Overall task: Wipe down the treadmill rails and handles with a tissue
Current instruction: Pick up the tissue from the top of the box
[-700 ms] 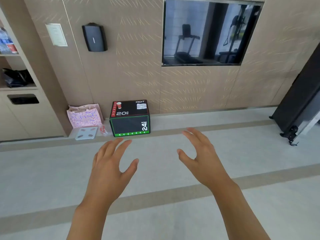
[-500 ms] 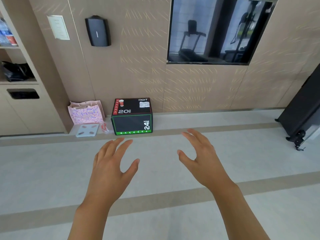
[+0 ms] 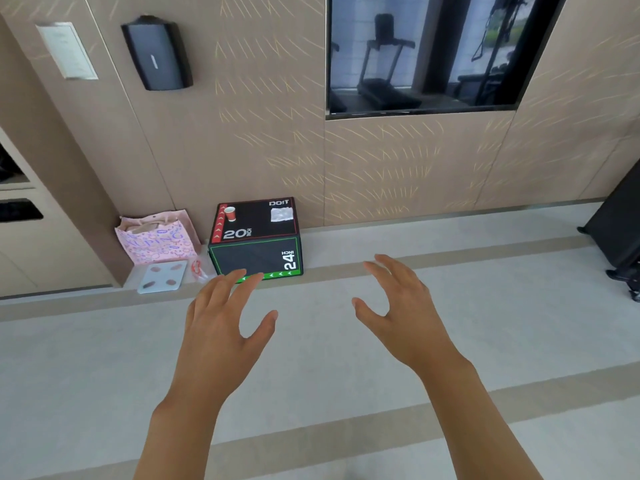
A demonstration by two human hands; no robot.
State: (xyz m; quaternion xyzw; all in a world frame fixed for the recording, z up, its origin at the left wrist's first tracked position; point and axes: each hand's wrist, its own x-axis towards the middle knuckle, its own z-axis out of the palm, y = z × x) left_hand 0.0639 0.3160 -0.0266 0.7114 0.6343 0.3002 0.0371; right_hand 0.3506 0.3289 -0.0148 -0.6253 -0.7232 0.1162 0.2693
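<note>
A white tissue point(image 3: 281, 214) lies on top of a black plyo box point(image 3: 258, 252) that stands on the floor against the wall. My left hand point(image 3: 221, 323) and my right hand point(image 3: 401, 313) are held out in front of me over the floor, fingers spread, holding nothing. The left fingertips overlap the box's lower front edge in the picture. A treadmill point(image 3: 384, 64) shows only as a reflection in the dark wall screen.
A small red paper cup point(image 3: 230, 213) stands on the box's left corner. A pink gift bag point(image 3: 156, 237) and a white bathroom scale point(image 3: 162, 276) sit left of the box. Black equipment on wheels point(image 3: 620, 237) is at the right edge. A speaker point(image 3: 157, 53) hangs on the wall.
The view has drawn closer to the wall and box and shifted right. Both hands keep the same spread pose in front of me.
</note>
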